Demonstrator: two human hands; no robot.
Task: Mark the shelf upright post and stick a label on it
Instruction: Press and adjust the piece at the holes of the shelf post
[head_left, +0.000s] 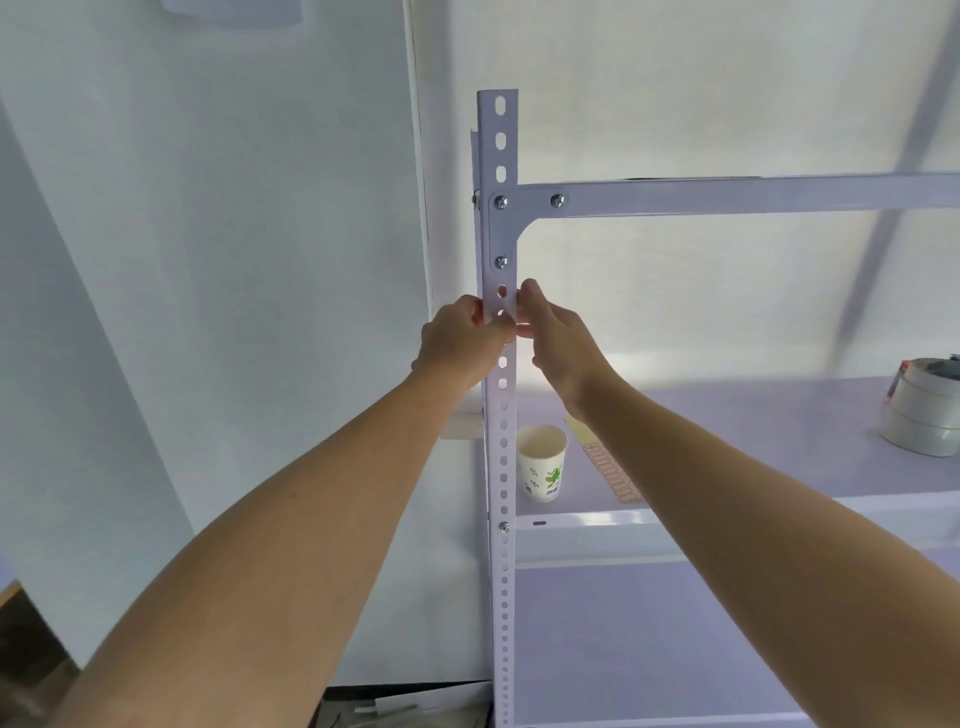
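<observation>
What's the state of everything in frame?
upright post: vertical, bolted to the crossbeam.
label: held against the post, between both hands.
left hand: pinches the label's left edge.
right hand: pinches the label's right edge.
paper cup: upright on the shelf.
tape rolls: stacked on the shelf.

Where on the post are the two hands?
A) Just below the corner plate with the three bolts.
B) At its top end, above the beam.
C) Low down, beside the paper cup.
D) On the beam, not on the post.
A: the left hand and the right hand pinch the post just under the corner plate, well above the paper cup.
</observation>
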